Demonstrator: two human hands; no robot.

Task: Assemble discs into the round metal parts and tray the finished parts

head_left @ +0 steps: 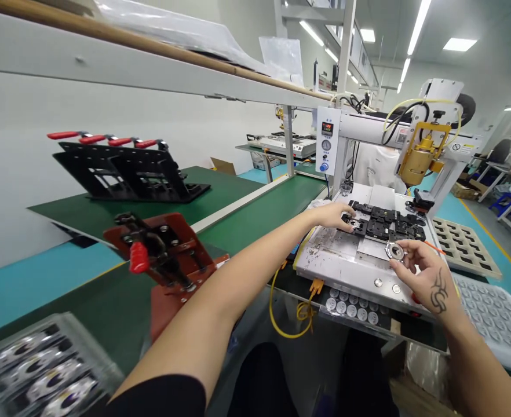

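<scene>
A round metal ring part (395,251) is pinched between the thumb and fingers of my right hand (429,279), above the front of the white machine bed. A thin orange stick (434,248) sticks out past the same hand; whether the fingers hold it too I cannot tell. My left hand (334,216) reaches to the left end of the black fixture (379,223). Its thumb and fingertips close around a small metal part (354,223) seated there. Several black blocks make up the rest of the fixture.
A gold dispensing head (417,161) hangs over the bed (342,260). At right are a beige tray (470,249) and a clear tray of round parts (494,313). Leftward stand a brown clamp jig (168,255), black clamp racks (125,171) and a tray of metal parts (42,370). A yellow cable (277,315) loops below.
</scene>
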